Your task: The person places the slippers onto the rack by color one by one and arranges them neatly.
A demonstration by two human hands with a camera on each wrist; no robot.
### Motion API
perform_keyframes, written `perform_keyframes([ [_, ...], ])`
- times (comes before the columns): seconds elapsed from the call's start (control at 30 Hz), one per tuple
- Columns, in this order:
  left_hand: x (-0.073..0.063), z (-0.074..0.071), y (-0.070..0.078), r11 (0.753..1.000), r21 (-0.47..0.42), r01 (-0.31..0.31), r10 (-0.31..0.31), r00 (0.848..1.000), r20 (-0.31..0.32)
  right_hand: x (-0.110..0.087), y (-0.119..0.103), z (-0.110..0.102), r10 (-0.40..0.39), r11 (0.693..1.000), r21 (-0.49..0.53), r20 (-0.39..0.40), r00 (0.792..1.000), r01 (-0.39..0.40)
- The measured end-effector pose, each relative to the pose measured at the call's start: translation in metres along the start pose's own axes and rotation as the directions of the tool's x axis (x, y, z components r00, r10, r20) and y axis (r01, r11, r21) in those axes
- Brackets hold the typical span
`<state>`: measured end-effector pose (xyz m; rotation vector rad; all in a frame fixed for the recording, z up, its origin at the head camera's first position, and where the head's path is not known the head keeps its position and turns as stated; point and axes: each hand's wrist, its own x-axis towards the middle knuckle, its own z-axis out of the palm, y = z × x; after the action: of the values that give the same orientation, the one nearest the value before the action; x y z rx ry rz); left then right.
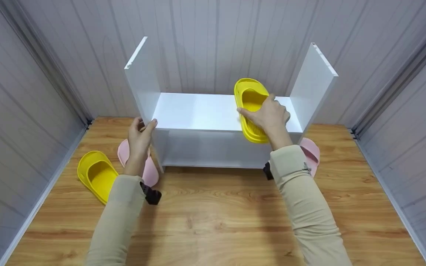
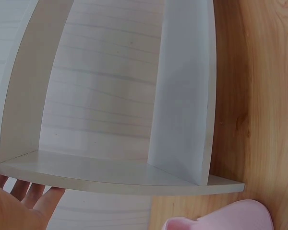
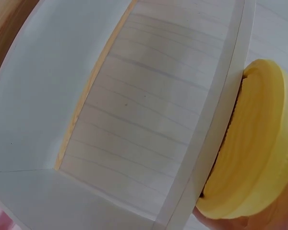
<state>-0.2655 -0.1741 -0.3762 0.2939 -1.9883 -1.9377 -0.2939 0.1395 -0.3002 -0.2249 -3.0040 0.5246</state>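
A white two-tier shelf [image 1: 190,111] with upright side panels stands on the floor against the back wall. My right hand [image 1: 273,116] grips a yellow slipper [image 1: 248,94] across its sides, at the right half of the upper board. The slipper's near end juts past the board's front edge; in the right wrist view its sole [image 3: 252,139] lies close along that edge. On the left, my left hand [image 1: 139,138] pinches the front edge of the shelf's left side panel [image 1: 141,79], fingers outside. Those fingers [image 2: 36,196] also show in the left wrist view.
A second yellow slipper [image 1: 96,173] lies on the wooden floor [image 1: 213,218] at the left. Beside it is a pink slipper [image 1: 150,173], partly hidden by my left arm. Another pink slipper [image 1: 311,153] lies right of the shelf. Panelled walls [image 1: 205,44] enclose three sides.
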Motion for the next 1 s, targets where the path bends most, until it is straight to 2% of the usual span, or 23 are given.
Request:
perform_keyframes([
  [0.27,-0.001,0.0,0.0,1.0,0.023,0.001,-0.001,1.0,-0.002,0.0,0.005,-0.008,-0.019,1.0,-0.005,0.011,1.0,0.019],
  [0.4,-0.002,-0.001,0.001,0.999,0.032,0.012,-0.012,1.0,-0.004,-0.002,0.007,-0.021,-0.068,0.998,-0.013,-0.078,0.995,0.067],
  [0.57,-0.001,-0.002,0.001,0.999,0.029,0.014,-0.014,1.0,-0.005,-0.008,0.013,-0.04,-0.188,0.98,0.033,-0.185,0.965,0.198],
  [0.63,0.0,-0.002,0.0,0.999,0.034,0.017,-0.017,1.0,-0.005,-0.011,0.018,-0.047,-0.247,0.963,0.052,-0.232,0.941,0.266],
  [0.67,0.0,-0.003,0.0,0.999,0.034,0.018,-0.017,1.0,-0.005,-0.012,0.022,-0.049,-0.282,0.95,0.057,-0.268,0.921,0.307],
  [0.7,0.001,-0.002,0.0,0.999,0.034,0.018,-0.018,1.0,-0.005,-0.013,0.025,-0.051,-0.32,0.933,0.057,-0.315,0.894,0.355],
  [0.73,0.001,-0.003,0.0,0.999,0.037,0.02,-0.02,1.0,-0.006,-0.013,0.03,-0.052,-0.363,0.911,0.052,-0.375,0.853,0.41],
  [0.77,0.001,-0.002,0.0,0.999,0.037,0.021,-0.021,1.0,-0.007,-0.014,0.034,-0.053,-0.402,0.885,0.041,-0.439,0.804,0.464],
  [0.87,0.0,-0.001,-0.001,1.0,0.026,0.016,-0.016,1.0,-0.007,-0.016,0.049,-0.055,-0.479,0.788,-0.001,-0.629,0.612,0.615],
  [0.93,-0.003,0.0,0.003,1.0,0.015,0.021,-0.021,1.0,-0.004,-0.018,0.06,-0.056,-0.481,0.726,-0.025,-0.734,0.48,0.688],
  [1.0,-0.004,0.0,0.004,1.0,0.003,0.023,-0.023,1.0,0.001,-0.02,0.07,-0.056,-0.43,0.68,-0.016,-0.818,0.381,0.733],
])
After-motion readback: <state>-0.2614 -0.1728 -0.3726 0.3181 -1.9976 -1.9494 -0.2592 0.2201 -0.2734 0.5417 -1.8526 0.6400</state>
